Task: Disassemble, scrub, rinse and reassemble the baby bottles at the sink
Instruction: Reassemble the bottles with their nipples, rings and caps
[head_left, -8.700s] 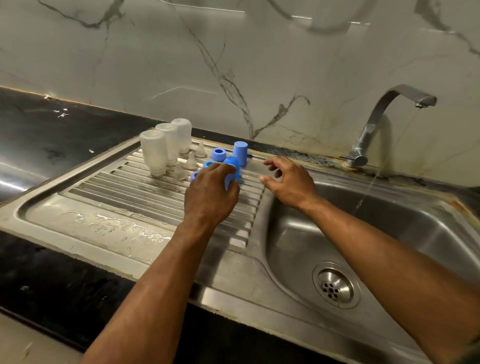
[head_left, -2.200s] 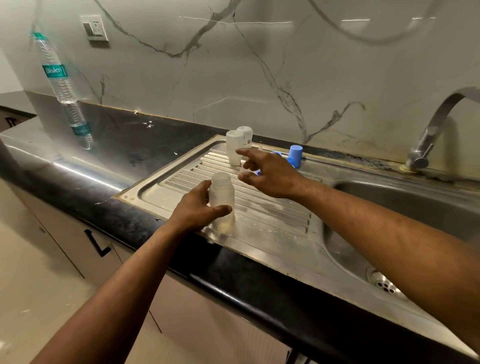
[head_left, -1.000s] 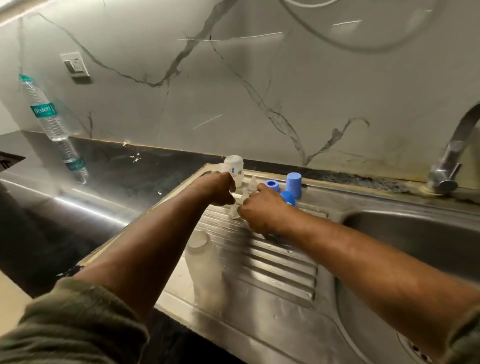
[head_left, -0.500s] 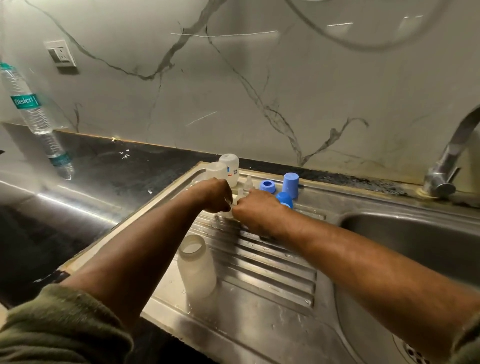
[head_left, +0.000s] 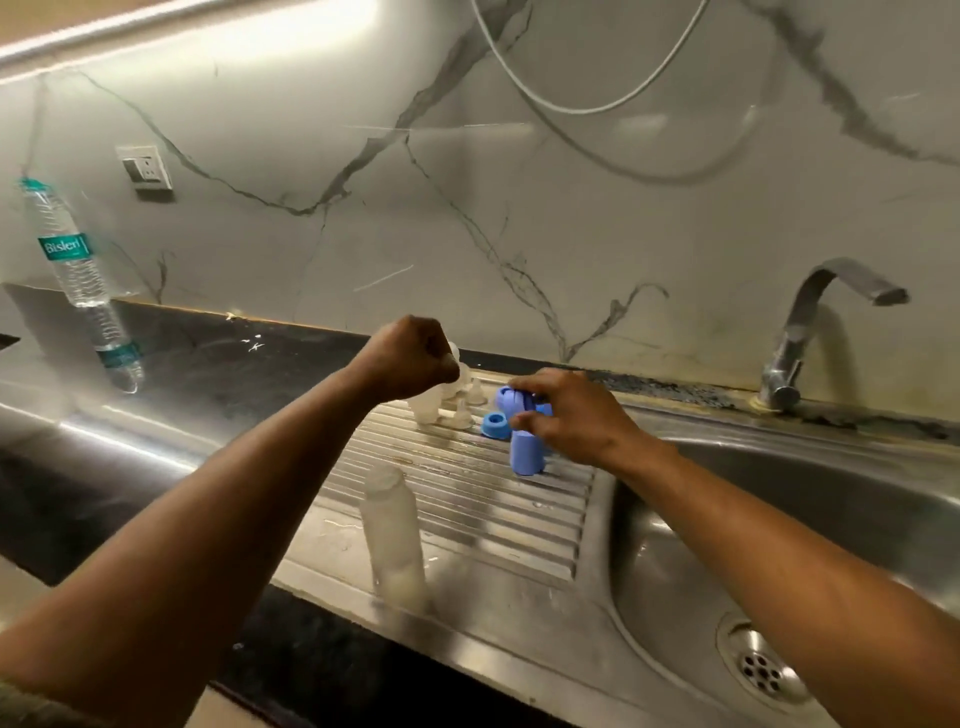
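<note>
An open bottle (head_left: 394, 535) is standing upright near the front edge of the drainboard (head_left: 467, 499), mouth up, probably parked there for reassembly. Further back, mid-board, a blue cap (head_left: 525, 453) is being pinched low by the right hand (head_left: 569, 415); its fingers are also curled over another blue part (head_left: 506, 399), what exactly cannot be told. A blue ring (head_left: 493, 425) is lying just left of that hand, seemingly next to be picked. Near the back edge, the left hand (head_left: 410, 358) is being held above the board, fingers curled tight round something pale, likely a teat; it is mostly hidden. Below it two more bottles (head_left: 428, 405) and loose teats (head_left: 461, 418) are being kept grouped at the back, clear of the basin (head_left: 805, 519). The tap (head_left: 810, 322) is showing no water.
</note>
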